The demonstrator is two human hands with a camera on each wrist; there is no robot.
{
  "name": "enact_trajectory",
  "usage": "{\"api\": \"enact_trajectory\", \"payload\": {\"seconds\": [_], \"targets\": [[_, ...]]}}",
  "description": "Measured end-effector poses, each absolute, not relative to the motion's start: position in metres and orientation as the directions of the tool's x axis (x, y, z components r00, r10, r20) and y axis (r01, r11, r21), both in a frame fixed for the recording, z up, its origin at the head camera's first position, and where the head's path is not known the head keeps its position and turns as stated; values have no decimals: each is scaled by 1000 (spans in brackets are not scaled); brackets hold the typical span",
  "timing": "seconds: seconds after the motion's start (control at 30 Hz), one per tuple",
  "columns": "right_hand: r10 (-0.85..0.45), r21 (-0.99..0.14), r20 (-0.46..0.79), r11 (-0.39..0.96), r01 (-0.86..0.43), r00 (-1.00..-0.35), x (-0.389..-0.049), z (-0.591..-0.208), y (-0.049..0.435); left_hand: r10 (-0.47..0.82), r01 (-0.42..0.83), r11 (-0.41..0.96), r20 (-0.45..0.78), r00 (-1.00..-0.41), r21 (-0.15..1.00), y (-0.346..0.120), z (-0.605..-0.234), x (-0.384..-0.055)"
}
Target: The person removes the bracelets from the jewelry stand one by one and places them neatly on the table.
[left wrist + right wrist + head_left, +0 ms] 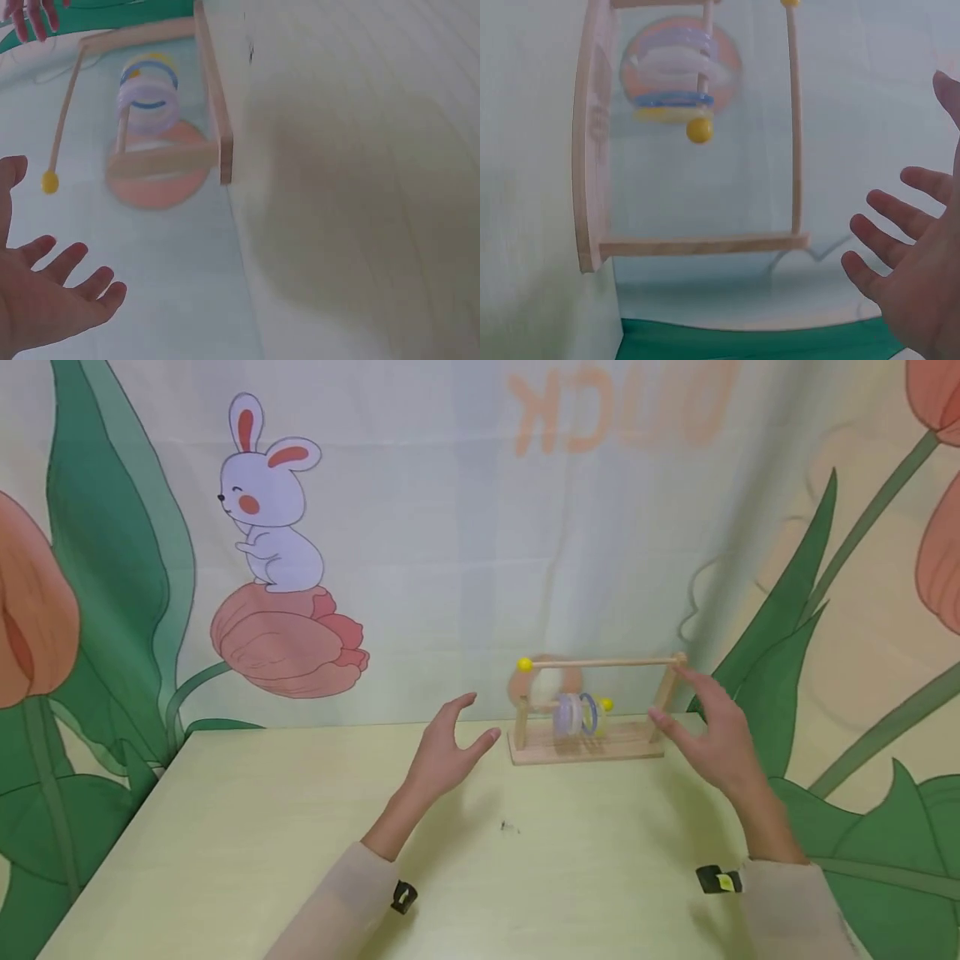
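L hand (442, 749) & R hand (716, 739) loose, relaxed, nr smooth-wood frame (585, 752) w/ round rings (575, 715), yel. ball (525, 665).

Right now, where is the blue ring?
In the head view, the blue ring hangs right of centre on the lower rod of the stand, between the white ring and the yellow ring.

We note a smooth wooden stand (591, 752), glossy plastic-looking rings (573, 716), a matt desk (300, 843) and a lightly creased cloth backdrop (420, 535).
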State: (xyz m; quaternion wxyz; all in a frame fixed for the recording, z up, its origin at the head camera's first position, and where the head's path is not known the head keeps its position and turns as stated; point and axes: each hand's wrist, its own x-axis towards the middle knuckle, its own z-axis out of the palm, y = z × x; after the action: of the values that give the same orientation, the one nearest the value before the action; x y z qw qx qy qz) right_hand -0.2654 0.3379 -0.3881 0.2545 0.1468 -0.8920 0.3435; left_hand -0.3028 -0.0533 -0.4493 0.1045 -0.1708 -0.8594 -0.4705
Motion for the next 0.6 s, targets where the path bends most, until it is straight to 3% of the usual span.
{"api": "enact_trajectory", "payload": {"seconds": [0.2, 0.37, 0.6], "targets": [[127, -677, 580, 625, -389, -804, -281, -396, 362, 147, 358, 388, 327, -934, 849, -27, -456, -315], [277, -804, 482, 518, -294, -831, -299, -411, 372, 157, 346, 259, 314, -936, 902, -12, -463, -328], [233, -870, 322, 454, -190, -918, -314, -435, 386, 148, 310, 223, 282, -948, 924, 4, -474, -340]]}}
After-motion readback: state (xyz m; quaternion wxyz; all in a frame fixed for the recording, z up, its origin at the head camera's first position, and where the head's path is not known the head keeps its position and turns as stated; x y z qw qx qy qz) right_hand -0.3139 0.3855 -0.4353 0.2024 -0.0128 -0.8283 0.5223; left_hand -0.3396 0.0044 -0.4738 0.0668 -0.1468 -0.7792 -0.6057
